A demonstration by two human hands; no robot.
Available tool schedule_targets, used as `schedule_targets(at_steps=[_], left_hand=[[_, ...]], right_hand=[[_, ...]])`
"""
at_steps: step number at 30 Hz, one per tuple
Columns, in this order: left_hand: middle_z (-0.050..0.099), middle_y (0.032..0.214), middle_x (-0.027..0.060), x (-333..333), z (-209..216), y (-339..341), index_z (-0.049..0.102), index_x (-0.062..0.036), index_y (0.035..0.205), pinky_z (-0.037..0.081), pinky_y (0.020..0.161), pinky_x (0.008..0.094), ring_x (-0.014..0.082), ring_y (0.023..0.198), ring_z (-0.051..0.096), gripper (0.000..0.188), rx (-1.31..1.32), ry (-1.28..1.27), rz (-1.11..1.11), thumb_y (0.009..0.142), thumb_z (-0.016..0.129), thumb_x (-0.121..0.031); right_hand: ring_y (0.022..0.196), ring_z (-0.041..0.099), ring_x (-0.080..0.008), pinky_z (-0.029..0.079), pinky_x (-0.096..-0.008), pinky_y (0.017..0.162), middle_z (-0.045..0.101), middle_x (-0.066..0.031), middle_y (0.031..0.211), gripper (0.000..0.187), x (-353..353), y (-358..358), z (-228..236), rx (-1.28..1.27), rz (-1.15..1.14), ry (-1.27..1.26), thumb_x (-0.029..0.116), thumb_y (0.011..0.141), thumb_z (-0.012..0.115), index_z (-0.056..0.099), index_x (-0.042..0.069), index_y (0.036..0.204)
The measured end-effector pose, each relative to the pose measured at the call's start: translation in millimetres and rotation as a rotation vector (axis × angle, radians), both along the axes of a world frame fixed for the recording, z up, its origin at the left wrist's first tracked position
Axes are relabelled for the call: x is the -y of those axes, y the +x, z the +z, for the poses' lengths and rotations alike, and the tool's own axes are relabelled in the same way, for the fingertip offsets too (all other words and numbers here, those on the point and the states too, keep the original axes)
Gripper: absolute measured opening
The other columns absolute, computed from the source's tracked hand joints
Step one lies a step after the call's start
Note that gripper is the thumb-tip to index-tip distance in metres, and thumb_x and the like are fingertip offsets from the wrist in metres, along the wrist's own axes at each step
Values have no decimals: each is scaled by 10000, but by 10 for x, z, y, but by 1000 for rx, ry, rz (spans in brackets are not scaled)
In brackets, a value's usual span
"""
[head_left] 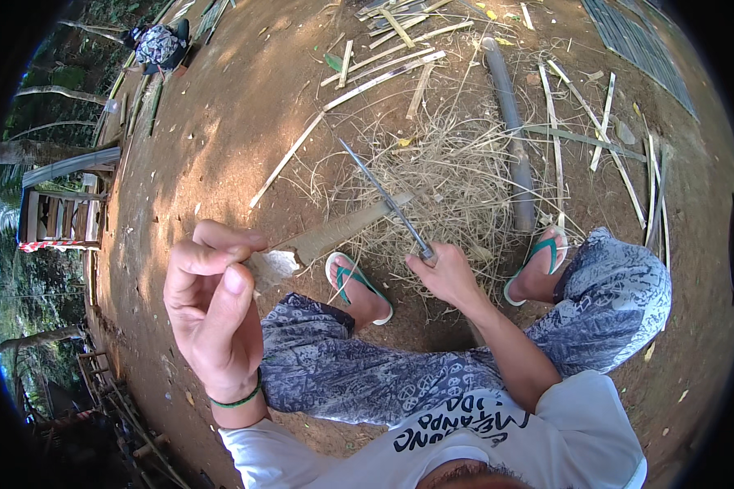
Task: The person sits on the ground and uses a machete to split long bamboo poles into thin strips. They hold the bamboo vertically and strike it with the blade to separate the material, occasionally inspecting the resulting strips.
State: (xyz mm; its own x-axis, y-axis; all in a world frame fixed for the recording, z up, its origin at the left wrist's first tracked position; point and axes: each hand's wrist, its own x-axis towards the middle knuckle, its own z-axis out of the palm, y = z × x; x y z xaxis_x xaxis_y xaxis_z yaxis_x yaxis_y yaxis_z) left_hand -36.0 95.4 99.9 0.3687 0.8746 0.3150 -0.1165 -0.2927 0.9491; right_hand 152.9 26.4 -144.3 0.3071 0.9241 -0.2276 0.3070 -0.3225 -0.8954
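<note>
My left hand [216, 301] pinches the near end of a flat bamboo strip [342, 229] between thumb and fingers. The end at my fingertips looks pale and whitish, while the rest is tan-brown and slants away to the right. Wrapped round its handle, my right hand [450, 279] grips a long thin-bladed knife [377, 183], whose tip points up and to the left. The blade crosses over the strip near its far end; whether the two touch I cannot tell. Under them lies a heap of curly bamboo shavings [457, 175].
A dark round pole [510, 134] lies along the heap's right side. Split bamboo slats [383, 79] and more strips [599, 122] are scattered on the dirt. Corrugated sheeting [640, 49] is at far right. A person [161, 45] is far left, beyond a small roofed hut [65, 204].
</note>
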Motion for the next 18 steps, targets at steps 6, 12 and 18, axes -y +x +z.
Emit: schedule_targets(at_steps=[6, 12, 18], left_hand=[[648, 996, 171, 96, -31, -47, 650, -13, 977, 456, 948, 421, 253, 997, 622, 146, -5, 34, -20, 869, 733, -67], [643, 1005, 166, 313, -33, -79, 665, -11, 960, 478, 938, 410, 268, 1000, 633, 147, -9, 29, 18, 855, 751, -67], [640, 998, 153, 525, -149, -130, 690, -5, 951, 487, 943, 423, 283, 1031, 636, 158, 34, -3, 34, 841, 777, -76]], right_hand=[[511, 634, -345, 475, -401, 507, 568, -176, 532, 346, 273, -25, 1165, -106, 191, 311, 266, 865, 718, 623, -33, 718], [513, 636, -358, 486, -415, 519, 584, -177, 542, 289, 332, 43, 757, -51, 137, 101, 217, 854, 706, 630, -37, 738], [438, 525, -330, 410, -402, 481, 483, -149, 511, 225, 399, -75, 877, -96, 187, 406, 155, 808, 708, 590, -3, 699]])
